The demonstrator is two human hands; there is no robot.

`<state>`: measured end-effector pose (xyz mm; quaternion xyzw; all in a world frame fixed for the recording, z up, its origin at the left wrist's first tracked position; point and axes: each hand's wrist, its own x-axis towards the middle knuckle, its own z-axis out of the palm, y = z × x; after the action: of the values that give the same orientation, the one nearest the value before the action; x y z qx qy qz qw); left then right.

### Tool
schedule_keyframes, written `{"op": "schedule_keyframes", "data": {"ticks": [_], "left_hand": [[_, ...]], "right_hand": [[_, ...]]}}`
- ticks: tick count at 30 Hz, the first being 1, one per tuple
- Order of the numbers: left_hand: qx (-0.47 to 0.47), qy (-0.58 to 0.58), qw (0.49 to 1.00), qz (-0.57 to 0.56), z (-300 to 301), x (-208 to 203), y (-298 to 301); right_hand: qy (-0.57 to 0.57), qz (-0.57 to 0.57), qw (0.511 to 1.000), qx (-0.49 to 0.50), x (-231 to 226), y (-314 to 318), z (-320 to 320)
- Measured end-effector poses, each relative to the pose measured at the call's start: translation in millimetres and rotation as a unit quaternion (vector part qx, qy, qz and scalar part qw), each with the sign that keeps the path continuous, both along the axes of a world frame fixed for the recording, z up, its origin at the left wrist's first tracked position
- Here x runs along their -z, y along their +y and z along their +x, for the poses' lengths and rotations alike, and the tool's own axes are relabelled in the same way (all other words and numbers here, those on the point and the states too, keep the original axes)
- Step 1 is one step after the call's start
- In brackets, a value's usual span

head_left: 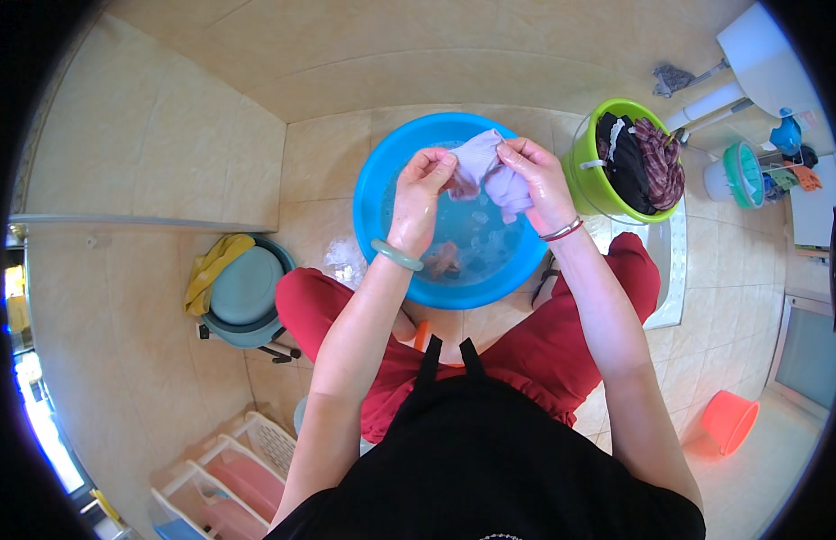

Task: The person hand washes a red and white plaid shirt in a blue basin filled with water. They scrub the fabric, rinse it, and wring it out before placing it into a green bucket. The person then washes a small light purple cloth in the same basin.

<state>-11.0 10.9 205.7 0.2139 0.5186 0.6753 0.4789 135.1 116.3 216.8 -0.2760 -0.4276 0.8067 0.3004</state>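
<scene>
A small lavender garment (478, 157) is stretched between my two hands, above a round blue basin (371, 162) of soapy water. I cannot make out exactly what kind of garment it is. At its left end, the thumb and fingers of my left hand (422, 200) pinch the fabric. My right hand (542, 184) grips the other end, where a fold of the cloth hangs down. In the cloudy water near the basin's front lies a brownish-pink item (443, 259), blurred by the suds.
Right of the basin stands a green bucket (591, 184) filled with dark and maroon clothes (656, 166). Stacked grey-blue basins with a yellow cloth (215, 270) sit at the left. A white shelf rack (202, 477) and a coral bucket (730, 423) are nearer me. Tiled walls enclose the space.
</scene>
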Motion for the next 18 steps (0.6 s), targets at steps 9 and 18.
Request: {"op": "schedule_keyframes", "data": {"ticks": [9,18], "left_hand": [[-0.049,0.133,0.99,-0.001,12,-16,13],[-0.049,-0.14,0.986,-0.075,14,-37,20]], "right_hand": [[-0.11,0.141,0.984,0.008,-20,-14,-8],[-0.099,0.262,0.954,0.107,-13,-22,-14]]}}
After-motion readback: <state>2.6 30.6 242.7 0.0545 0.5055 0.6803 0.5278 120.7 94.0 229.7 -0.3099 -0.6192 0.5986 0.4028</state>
